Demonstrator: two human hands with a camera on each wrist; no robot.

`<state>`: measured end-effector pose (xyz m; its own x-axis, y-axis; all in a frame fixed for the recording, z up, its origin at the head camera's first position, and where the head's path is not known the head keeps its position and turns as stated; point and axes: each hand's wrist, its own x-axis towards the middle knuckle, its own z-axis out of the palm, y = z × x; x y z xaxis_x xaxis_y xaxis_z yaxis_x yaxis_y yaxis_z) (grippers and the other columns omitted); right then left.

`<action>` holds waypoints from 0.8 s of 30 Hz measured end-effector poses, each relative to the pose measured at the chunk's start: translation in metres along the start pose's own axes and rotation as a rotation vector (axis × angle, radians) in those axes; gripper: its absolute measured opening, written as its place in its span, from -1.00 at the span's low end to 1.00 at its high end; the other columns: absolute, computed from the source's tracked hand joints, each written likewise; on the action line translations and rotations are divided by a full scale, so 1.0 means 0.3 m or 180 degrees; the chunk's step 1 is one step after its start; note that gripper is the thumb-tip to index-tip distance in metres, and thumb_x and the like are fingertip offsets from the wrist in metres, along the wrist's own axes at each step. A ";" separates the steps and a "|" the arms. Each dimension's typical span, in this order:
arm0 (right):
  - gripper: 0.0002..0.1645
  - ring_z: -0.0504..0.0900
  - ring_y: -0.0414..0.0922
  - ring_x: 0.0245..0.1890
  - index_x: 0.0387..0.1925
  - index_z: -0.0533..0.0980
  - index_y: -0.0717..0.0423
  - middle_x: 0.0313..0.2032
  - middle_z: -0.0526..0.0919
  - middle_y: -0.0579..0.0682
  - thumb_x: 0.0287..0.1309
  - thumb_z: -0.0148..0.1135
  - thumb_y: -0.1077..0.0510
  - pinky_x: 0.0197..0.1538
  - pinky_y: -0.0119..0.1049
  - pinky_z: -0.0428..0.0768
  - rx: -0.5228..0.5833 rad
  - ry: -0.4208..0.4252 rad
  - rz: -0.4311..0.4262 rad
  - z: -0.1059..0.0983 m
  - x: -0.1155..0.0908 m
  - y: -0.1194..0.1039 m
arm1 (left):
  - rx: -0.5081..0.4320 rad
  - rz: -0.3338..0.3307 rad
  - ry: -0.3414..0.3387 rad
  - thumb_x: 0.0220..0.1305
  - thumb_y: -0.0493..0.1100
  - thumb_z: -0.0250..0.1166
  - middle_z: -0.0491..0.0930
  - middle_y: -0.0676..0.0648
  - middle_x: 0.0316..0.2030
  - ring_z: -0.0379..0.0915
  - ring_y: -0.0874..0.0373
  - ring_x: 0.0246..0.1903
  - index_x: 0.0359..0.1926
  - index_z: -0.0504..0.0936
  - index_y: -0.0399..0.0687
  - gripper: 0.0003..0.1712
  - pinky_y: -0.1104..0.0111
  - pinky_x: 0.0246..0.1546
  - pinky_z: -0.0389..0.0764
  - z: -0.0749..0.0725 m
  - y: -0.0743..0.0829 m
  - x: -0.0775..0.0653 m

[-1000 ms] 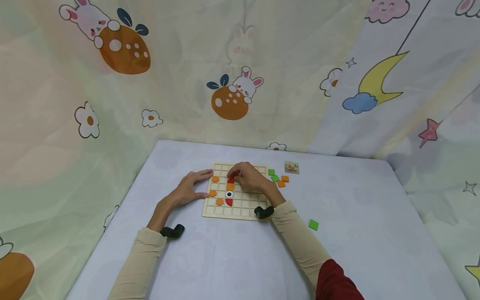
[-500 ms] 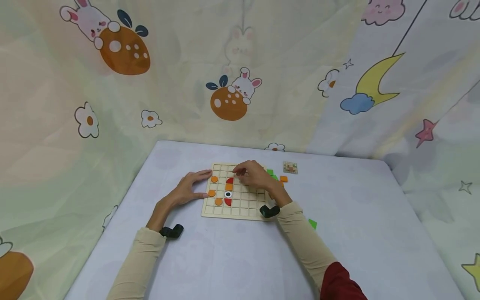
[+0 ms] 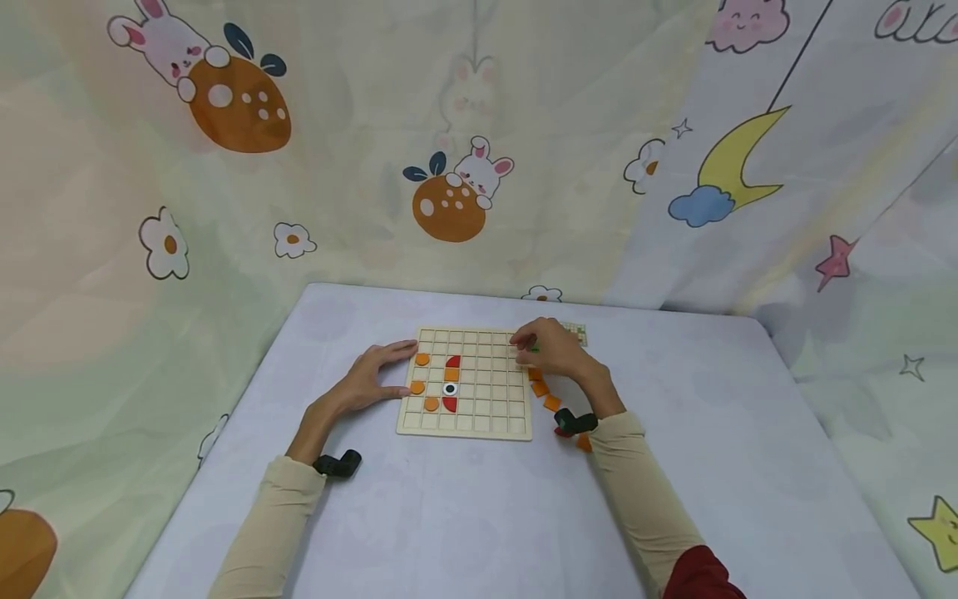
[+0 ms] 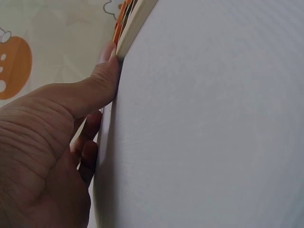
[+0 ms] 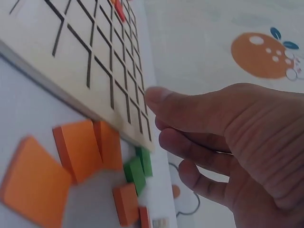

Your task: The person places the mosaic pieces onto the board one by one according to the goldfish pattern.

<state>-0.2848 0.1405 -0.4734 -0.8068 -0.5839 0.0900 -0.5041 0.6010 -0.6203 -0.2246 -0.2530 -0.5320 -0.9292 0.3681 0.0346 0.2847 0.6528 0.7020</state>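
A light wooden grid board (image 3: 490, 408) lies on the table. On its left part are three orange discs (image 3: 422, 359), two red rounded pieces (image 3: 453, 361), an orange square (image 3: 452, 375) and a white disc with a black centre (image 3: 450, 388). My left hand (image 3: 362, 381) rests against the board's left edge, thumb and fingers spread; its thumb touches the edge in the left wrist view. Over the board's right edge hovers my right hand (image 3: 555, 349), fingers loosely bent, with nothing seen between them. Below it, in the right wrist view, are green tiles (image 5: 135, 174) and orange tiles (image 5: 78, 151).
A small patterned card (image 3: 580, 334) lies behind my right hand, partly covered. Several orange squares (image 3: 540, 388) line the board's right side, and a red piece (image 3: 561, 432) shows by the right wrist. A printed cloth (image 3: 359, 150) hangs behind the table.
My right hand has left the red piece near the top of the board and moved right to the board's right edge. The left hand keeps its place at the left edge.
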 end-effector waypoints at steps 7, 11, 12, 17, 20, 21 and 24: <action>-0.56 0.75 0.05 -0.17 0.01 0.79 0.35 -0.14 0.88 0.18 0.08 0.70 0.27 0.00 -0.06 0.74 -0.0012 0.0072 0.0231 -0.054 -0.052 0.067 | 0.0013 -0.0002 0.0000 0.22 -0.16 0.66 0.27 -0.09 0.69 0.21 -0.25 0.59 0.63 0.42 0.01 0.00 -0.27 0.60 0.22 0.002 -0.002 -0.002; -0.53 0.72 0.00 -0.21 -0.03 0.81 0.32 -0.16 0.87 0.16 -0.01 0.75 0.27 -0.07 -0.21 0.68 -0.0034 0.0080 0.0373 -0.075 -0.089 0.106 | 0.0028 -0.0026 -0.0015 0.22 -0.15 0.66 0.26 -0.09 0.70 0.20 -0.25 0.60 0.64 0.40 0.02 0.01 -0.27 0.61 0.22 0.000 0.002 -0.003; -0.53 0.71 -0.01 -0.22 -0.03 0.81 0.32 -0.16 0.88 0.16 -0.02 0.76 0.27 -0.08 -0.22 0.67 -0.0035 0.0076 0.0405 -0.079 -0.097 0.115 | 0.0041 -0.0023 -0.0014 0.23 -0.15 0.65 0.27 -0.10 0.70 0.20 -0.26 0.60 0.64 0.40 0.01 0.01 -0.28 0.60 0.23 0.000 0.003 -0.003; -0.57 0.71 -0.06 -0.24 -0.05 0.81 0.31 -0.15 0.89 0.13 -0.01 0.74 0.30 -0.10 -0.26 0.68 -0.0019 0.0038 0.0475 -0.089 -0.126 0.151 | 0.0052 -0.0014 -0.0003 0.23 -0.17 0.65 0.27 -0.10 0.69 0.19 -0.26 0.61 0.64 0.41 -0.01 0.00 -0.28 0.61 0.21 -0.004 0.008 -0.001; -0.60 0.71 -0.05 -0.23 -0.05 0.81 0.29 -0.14 0.89 0.13 0.02 0.72 0.33 -0.09 -0.25 0.68 0.0018 0.0044 0.0493 -0.094 -0.138 0.161 | 0.0045 -0.0011 -0.0007 0.22 -0.18 0.65 0.27 -0.10 0.69 0.19 -0.25 0.61 0.63 0.41 -0.01 0.00 -0.27 0.61 0.21 -0.003 0.008 0.001; -0.60 0.71 -0.04 -0.22 -0.04 0.81 0.29 -0.13 0.89 0.13 0.02 0.72 0.33 -0.08 -0.24 0.69 0.0022 0.0057 0.0499 -0.095 -0.141 0.163 | 0.0034 -0.0012 -0.0007 0.22 -0.18 0.65 0.27 -0.10 0.69 0.20 -0.25 0.60 0.63 0.41 0.00 0.00 -0.26 0.61 0.21 -0.003 0.008 0.002; -0.57 0.71 -0.03 -0.20 -0.01 0.81 0.27 -0.10 0.89 0.13 0.03 0.71 0.33 -0.06 -0.23 0.69 0.0003 0.0147 0.0577 -0.093 -0.151 0.171 | 0.0050 -0.0005 -0.0013 0.22 -0.17 0.65 0.27 -0.10 0.69 0.20 -0.25 0.60 0.64 0.40 0.00 0.01 -0.26 0.60 0.23 0.000 0.007 0.003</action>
<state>-0.2829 0.2131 -0.4875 -0.8978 -0.4402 0.0123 -0.3487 0.6936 -0.6304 -0.2248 -0.2514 -0.5305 -0.9286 0.3697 0.0308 0.2871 0.6636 0.6909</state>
